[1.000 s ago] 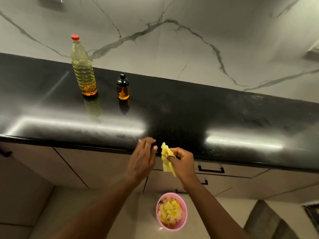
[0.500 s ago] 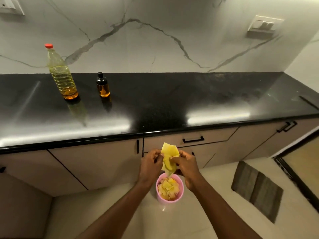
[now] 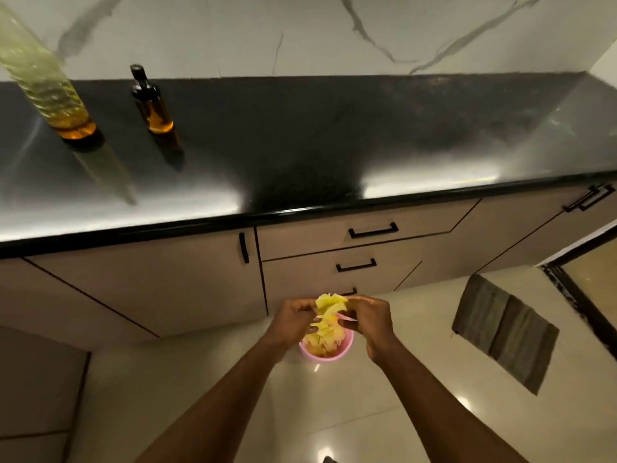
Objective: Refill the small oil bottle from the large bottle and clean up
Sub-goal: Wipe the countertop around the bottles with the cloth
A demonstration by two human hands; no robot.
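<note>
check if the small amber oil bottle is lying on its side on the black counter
No, the small amber oil bottle stands upright on the black counter, beside the large clear plastic bottle.

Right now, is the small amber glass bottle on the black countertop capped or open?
Capped. The small amber glass bottle stands upright on the black countertop with its black cap on.

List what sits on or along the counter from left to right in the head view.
Large oil bottle → small dark oil bottle → vertical cabinet handle → upper drawer handle → paired black handles at the far right.
</note>
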